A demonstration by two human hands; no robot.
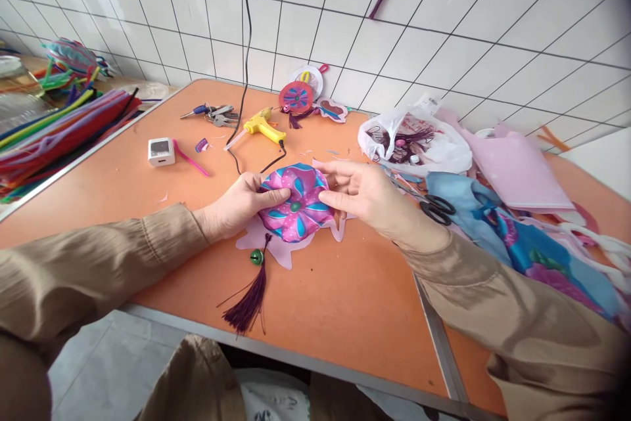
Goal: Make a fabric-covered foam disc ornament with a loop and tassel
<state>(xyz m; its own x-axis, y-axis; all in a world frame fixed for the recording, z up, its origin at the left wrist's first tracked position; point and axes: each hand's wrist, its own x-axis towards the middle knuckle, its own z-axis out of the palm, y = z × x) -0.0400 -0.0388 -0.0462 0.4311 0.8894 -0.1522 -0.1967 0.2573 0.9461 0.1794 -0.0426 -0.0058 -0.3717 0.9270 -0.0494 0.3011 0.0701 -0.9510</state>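
Observation:
Between my two hands is a round pink and blue fabric flower ornament [308, 188] with a green bead at its centre. My left hand [241, 204] pinches its left edge, thumb on the front. My right hand [357, 194] grips the right edge, with the thumb on the front and the fingers partly hidden behind. From the ornament's lower left hangs a dark purple tassel [249, 303] with a green bell [256, 257] above it. Scraps of pale pink material [280, 255] show beneath the ornament.
A yellow glue gun [263, 127] with its black cord lies behind my hands, near keys [221, 117] and a white charger [161, 152]. Black-handled scissors [438, 209], blue fabric [458, 201] and a white plastic bag [446, 152] are at right. Colourful pipe cleaners [64, 135] lie far left.

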